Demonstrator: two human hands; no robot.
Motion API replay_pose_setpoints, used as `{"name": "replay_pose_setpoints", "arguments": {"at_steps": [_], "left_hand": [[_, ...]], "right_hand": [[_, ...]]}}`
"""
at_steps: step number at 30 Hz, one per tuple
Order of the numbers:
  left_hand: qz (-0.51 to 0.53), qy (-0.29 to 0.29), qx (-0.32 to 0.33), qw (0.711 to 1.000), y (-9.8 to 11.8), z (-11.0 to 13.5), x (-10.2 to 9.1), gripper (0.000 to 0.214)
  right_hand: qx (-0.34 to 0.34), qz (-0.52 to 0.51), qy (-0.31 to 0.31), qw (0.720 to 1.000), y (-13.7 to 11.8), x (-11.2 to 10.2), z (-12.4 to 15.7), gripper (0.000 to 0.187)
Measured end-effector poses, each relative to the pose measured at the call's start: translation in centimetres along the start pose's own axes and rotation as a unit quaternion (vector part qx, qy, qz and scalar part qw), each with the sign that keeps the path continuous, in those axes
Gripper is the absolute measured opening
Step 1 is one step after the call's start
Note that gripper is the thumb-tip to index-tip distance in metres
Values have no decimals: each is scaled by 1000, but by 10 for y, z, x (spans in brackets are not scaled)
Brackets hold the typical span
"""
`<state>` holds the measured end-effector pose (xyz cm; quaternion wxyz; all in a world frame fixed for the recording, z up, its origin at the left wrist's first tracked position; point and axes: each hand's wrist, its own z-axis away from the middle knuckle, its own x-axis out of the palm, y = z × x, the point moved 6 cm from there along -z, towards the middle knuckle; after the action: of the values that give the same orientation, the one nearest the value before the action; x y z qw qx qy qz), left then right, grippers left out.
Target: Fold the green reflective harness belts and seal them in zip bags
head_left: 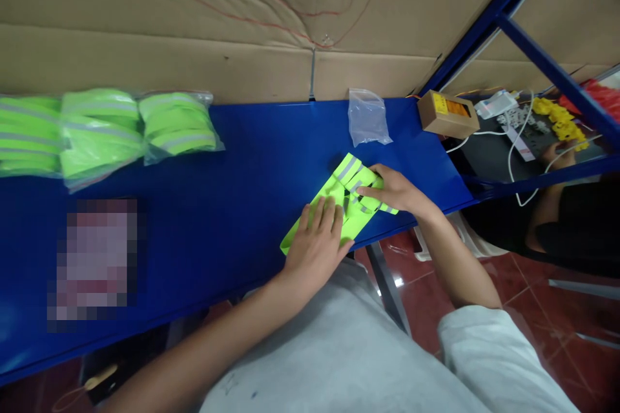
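A folded lime-yellow reflective vest (356,226) with grey stripes and small black parts lies at a slant near the front edge of the blue table. My left hand (317,239) rests palm down on its near left part, with the fingers stretched out. At its right end, my right hand (390,190) grips the folded layers, thumb on top and the other fingers by the far edge. Those fingertips are partly hidden. Just behind the vest lies a clear plastic bag (369,117), flat on the table.
Several clear bags of lime reflective vests (179,122) line the back left of the table (256,174). A blurred-out item (97,258) lies front left. A cardboard box (448,114) sits at the right end by a blue frame (557,64). Beyond it are another person's hand (557,153) and yellow pieces (559,122).
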<state>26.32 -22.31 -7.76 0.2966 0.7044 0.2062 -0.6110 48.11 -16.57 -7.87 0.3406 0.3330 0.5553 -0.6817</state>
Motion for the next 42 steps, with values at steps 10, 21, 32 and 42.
{"name": "replay_pose_setpoints", "arguments": {"at_steps": [10, 21, 32, 42], "left_hand": [[34, 16, -22, 999, -6, 13, -5, 61], [486, 109, -153, 853, -70, -21, -24, 37], [342, -41, -135, 929, -73, -79, -17, 22], [401, -68, -181, 896, -64, -52, -22, 61]], "right_hand": [[12, 91, 125, 988, -24, -12, 17, 46], [25, 56, 130, 990, -9, -14, 8, 47], [-10, -18, 145, 989, 0, -13, 10, 50], [4, 17, 152, 988, -7, -9, 14, 51]]}}
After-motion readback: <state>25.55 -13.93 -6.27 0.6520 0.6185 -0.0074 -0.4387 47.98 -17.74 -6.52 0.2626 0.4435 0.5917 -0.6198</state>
